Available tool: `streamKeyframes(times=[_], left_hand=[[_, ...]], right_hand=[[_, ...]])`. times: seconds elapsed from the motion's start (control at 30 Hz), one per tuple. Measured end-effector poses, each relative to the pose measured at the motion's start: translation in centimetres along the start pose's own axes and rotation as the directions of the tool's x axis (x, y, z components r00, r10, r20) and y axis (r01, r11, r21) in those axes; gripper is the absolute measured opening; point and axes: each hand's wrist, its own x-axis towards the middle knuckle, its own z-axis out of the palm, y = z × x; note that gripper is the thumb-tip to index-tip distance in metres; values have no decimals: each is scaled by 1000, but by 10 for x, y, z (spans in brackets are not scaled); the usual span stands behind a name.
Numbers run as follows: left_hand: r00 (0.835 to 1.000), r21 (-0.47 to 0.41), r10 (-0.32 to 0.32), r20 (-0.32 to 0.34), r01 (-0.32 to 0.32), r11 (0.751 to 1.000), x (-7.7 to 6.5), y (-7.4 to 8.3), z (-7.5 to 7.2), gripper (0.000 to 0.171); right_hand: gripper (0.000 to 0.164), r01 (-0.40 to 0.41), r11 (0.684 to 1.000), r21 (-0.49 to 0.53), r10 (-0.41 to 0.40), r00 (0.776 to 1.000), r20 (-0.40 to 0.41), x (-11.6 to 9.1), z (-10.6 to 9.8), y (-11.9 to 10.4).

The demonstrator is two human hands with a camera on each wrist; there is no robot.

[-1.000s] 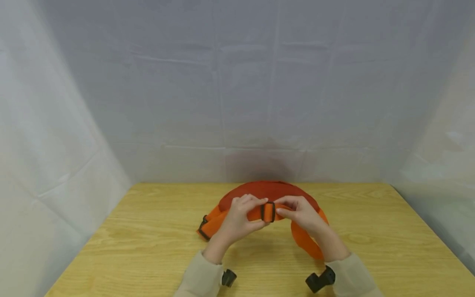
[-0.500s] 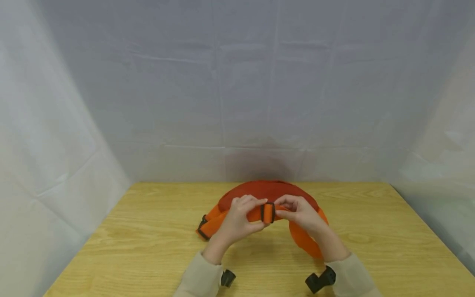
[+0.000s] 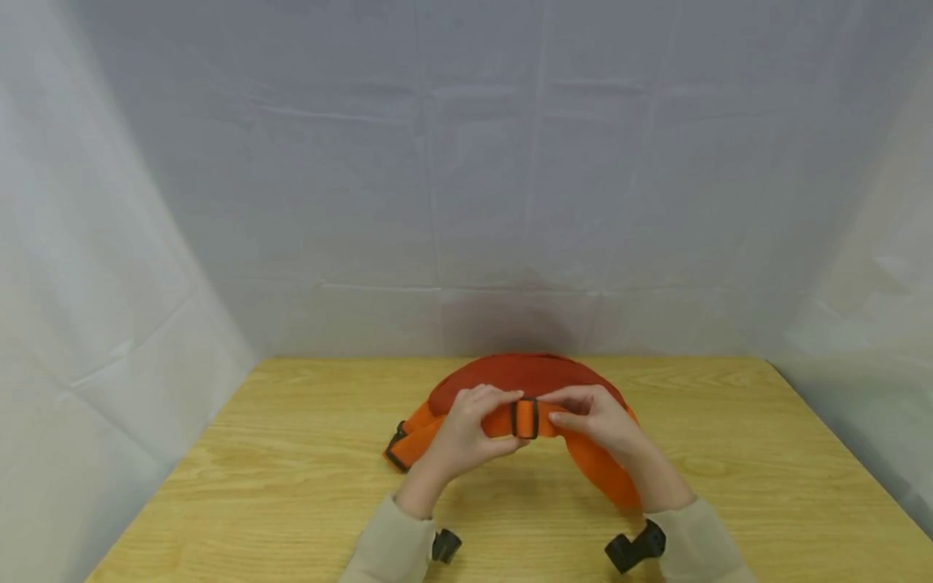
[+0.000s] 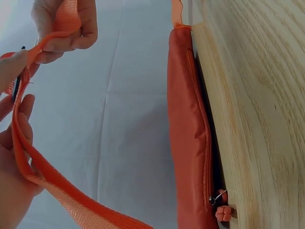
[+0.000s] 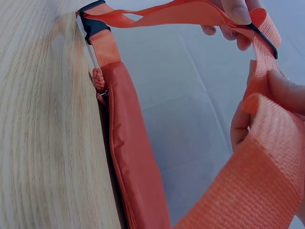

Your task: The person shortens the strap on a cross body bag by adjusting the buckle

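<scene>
A dark red waist bag [image 3: 528,371] stands on the table behind both hands, with an orange webbing strap [image 3: 598,470] looping in front of it. My left hand [image 3: 466,429] holds a black strap slider [image 3: 525,418] between thumb and fingers, at its left side. Just right of the slider, my right hand [image 3: 601,419] pinches the webbing. From there a length of strap hangs down in a curve. A black buckle [image 5: 95,26] joins strap and bag at the left end. In the left wrist view, the bag's zipper pull [image 4: 223,213] shows near the tabletop.
The light wooden table [image 3: 291,502] runs back to a pale sheet wall [image 3: 481,202], with more sheeting at both sides. Black wrist-worn devices [image 3: 636,547] stick out from the sleeves.
My right hand has shifted slightly to the right along the strap, showing more webbing beside the slider. The left hand stays nearly in place on the slider.
</scene>
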Motion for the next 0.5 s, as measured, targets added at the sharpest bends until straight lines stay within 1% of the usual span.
streamKeyframes(times=[0.1,0.2,0.3,0.5], left_hand=[[1000,-17,-12,20,12,1000,0,1,0,50],[1000,-24,-8,30,9,1000,-1,2,-1,50],[1000,-23,0,31,0,1000,-1,3,0,49],[1000,-24,17,23,-16,1000,-1,3,1,49]], right_hand=[[31,-3,1000,-4,3,1000,-4,0,-1,0],[30,0,1000,3,-1,1000,12,0,-1,-1],[27,8,1000,3,-8,1000,26,0,0,-2],[20,-8,1000,20,7,999,39,1,2,-3]])
